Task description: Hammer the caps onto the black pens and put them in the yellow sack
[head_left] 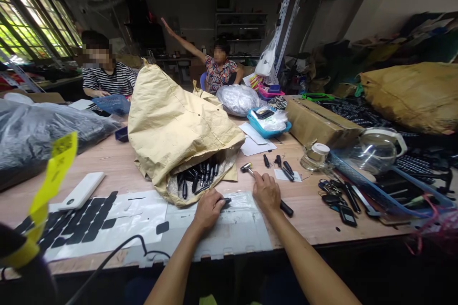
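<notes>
My left hand (208, 208) rests on a clear-covered grey sheet (243, 238), its fingers closed on a small black part (226, 201). Most of that part is hidden by the fingers. My right hand (266, 191) grips a small hammer (246, 167); the metal head sticks out beyond the fingers and the black handle end shows at the other side of the hand. Just beyond my left hand lies the mouth of a big tan sack (179, 119), with many black handle-like parts (203, 174) inside it.
Black cut pieces (86, 219) and a white box-shaped device (82, 190) lie at left. On the right are keys (331, 186), a blue tray (393, 186), a glass pot (375, 150) and a carton (318, 121). Two people (107, 74) sit across the table.
</notes>
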